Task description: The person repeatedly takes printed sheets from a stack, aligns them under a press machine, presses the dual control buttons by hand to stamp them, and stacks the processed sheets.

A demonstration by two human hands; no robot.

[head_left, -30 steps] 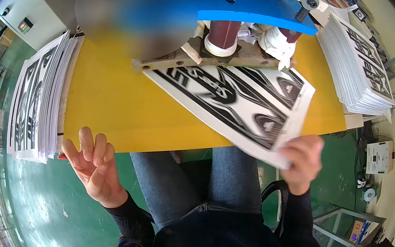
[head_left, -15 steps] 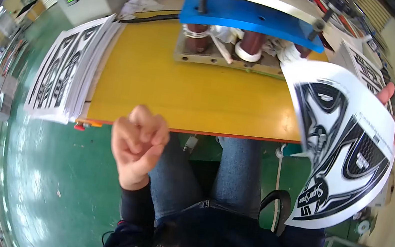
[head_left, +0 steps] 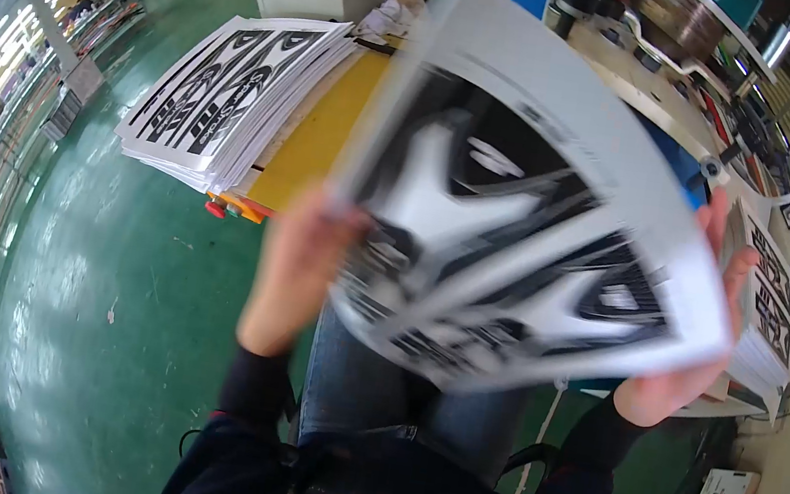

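I check the view from left to right. The left stack of printed sheets (head_left: 219, 96) rests on the left end of the yellow tabletop (head_left: 323, 126), its edges uneven; a bump there could slide the upper sheets off the side. A red push button (head_left: 216, 209) sits below the table edge; a low sweep of my left sleeve (head_left: 257, 384) could press it. My left hand (head_left: 296, 269) is narrowed at the left edge of the loose printed sheet (head_left: 470, 288); motion blur hides how firmly it pinches. That sheet is raised above the lap, between both hands, and appears bowed: unequal tension could crease it or pull it from the weaker hold. In view it overlaps the metal press plate (head_left: 663, 98); I cannot tell the clearance, but contact could nick the paper. My right hand (head_left: 676, 386) holds the right edge from behind, fingers spread, thumb not clearly visible; an uneven hold could let that corner fold. The right stack (head_left: 769, 300) stands just beside it; an outward knock could push it askew.
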